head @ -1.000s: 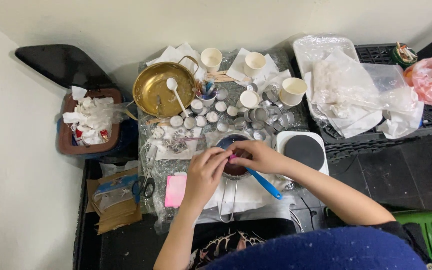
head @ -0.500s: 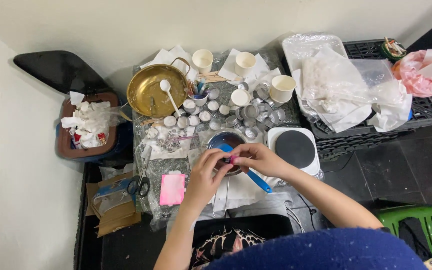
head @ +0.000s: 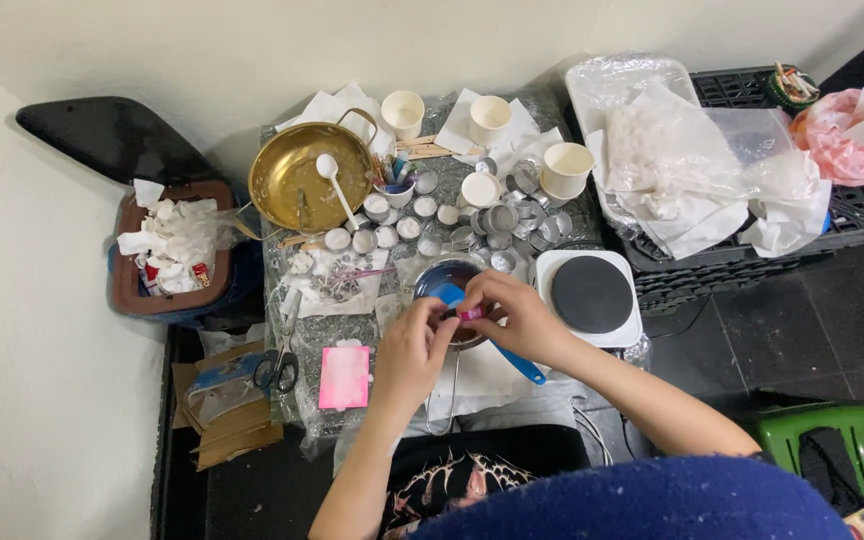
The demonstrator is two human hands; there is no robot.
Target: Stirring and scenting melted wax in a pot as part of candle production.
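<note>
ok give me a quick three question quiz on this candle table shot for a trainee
1. True or false: the white plastic spoon lies in the round brass pan.
2. What do the left hand and right hand pinch together? A) small pink piece B) scissors C) paper cup
3. Which side of the small steel pot is the round black hotplate, as pictured?

Key: 1 true. 2 A. 3 right.

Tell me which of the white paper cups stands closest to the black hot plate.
The white paper cup at the right end of the group, just above the hot plate; the other two cups stand farther left, along the wall.
</note>
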